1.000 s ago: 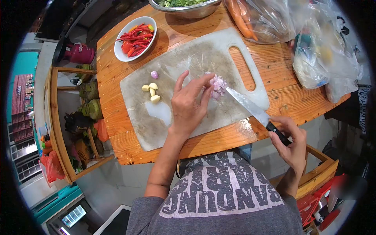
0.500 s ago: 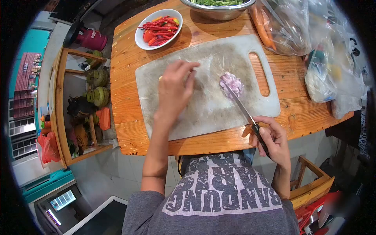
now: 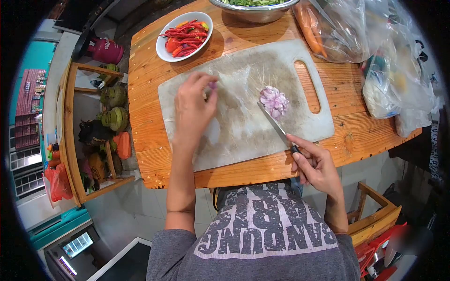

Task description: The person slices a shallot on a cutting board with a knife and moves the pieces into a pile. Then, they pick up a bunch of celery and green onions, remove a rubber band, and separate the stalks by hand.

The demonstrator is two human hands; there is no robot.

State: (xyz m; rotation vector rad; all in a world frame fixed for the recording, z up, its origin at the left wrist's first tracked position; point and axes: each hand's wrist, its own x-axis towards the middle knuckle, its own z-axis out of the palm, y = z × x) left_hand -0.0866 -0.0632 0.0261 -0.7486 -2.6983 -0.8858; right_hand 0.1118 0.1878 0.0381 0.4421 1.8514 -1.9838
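A grey-white cutting board (image 3: 234, 145) lies on the wooden table. Over its left part, my left hand (image 3: 194, 105) pinches a small purple shallot (image 3: 213, 85) between thumb and fingers, partly hidden by them. My right hand (image 3: 316, 164) grips a knife (image 3: 274, 122) by its black handle at the board's front edge. The blade points up and left, its tip beside the lower left of a small heap of sliced shallots (image 3: 274, 102). That heap sits on the right half of the board, left of the handle slot.
A white bowl (image 3: 206, 43) of red chillies and tomato stands behind the board's left side. At the back is a metal bowl (image 3: 255, 13) with chopped greens. Plastic bags (image 3: 344, 37) with carrots and other food lie on the right. The wooden table's (image 3: 140, 136) front edge is close to my body.
My left hand has shifted left, and the purple shallot now shows between its fingers. The knife has drawn back from over the slices to their lower left side.
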